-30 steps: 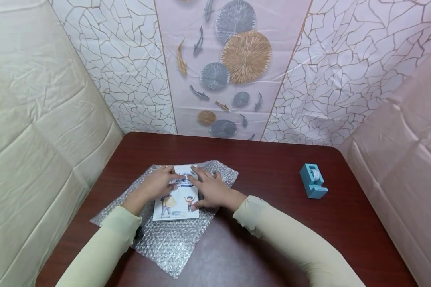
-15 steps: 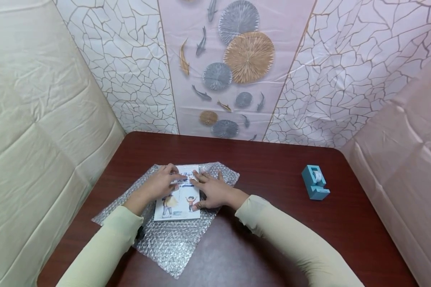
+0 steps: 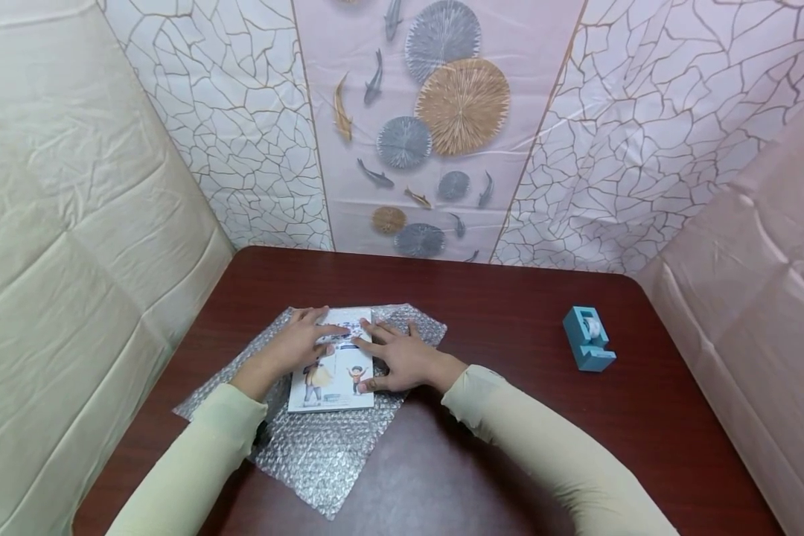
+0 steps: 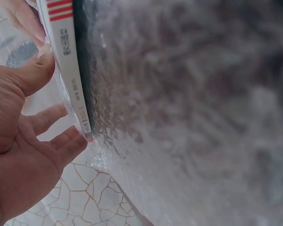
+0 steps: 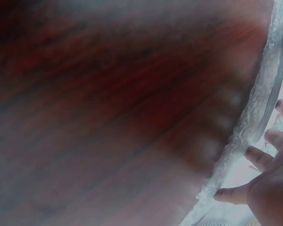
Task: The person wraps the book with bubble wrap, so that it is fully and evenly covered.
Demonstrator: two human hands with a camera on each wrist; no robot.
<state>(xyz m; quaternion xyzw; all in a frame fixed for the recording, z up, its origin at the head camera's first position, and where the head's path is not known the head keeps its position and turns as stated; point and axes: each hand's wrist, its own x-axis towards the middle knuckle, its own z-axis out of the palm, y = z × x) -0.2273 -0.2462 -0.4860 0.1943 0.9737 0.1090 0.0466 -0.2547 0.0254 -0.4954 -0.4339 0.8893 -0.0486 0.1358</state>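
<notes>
Head view shows a thin book (image 3: 331, 368) lying flat, cover up, on a sheet of bubble wrap (image 3: 321, 447) spread over the dark red surface (image 3: 509, 432). Its long axis runs away from the person, tilted only slightly, with the printed title at the far end and two cartoon figures nearer the body. The sheet lies at an angle to the surface edges, one corner pointing toward the person.

Both hands lie flat on the far half of the cover. The left hand (image 3: 298, 344) has its fingers stretched and pressing on the title area; the right hand (image 3: 398, 357) does the same from the other side, its index finger almost meeting the left one and its thumb at the book's right edge. Neither grips anything.

Left wrist view adds what the head view lacks: the book's spine (image 4: 68, 70), white with red stripes and small print, seen edge-on against the bubble wrap (image 4: 188, 117), with the left hand (image 4: 19, 155) open beside it. Right wrist view is blurred, showing only the wrap's rim (image 5: 245, 132), the red surface (image 5: 108, 103) and spread fingers (image 5: 259, 157).

A blue tape dispenser (image 3: 588, 339) stands well apart to the right. Patterned sheeting (image 3: 442, 126) walls in the surface.
</notes>
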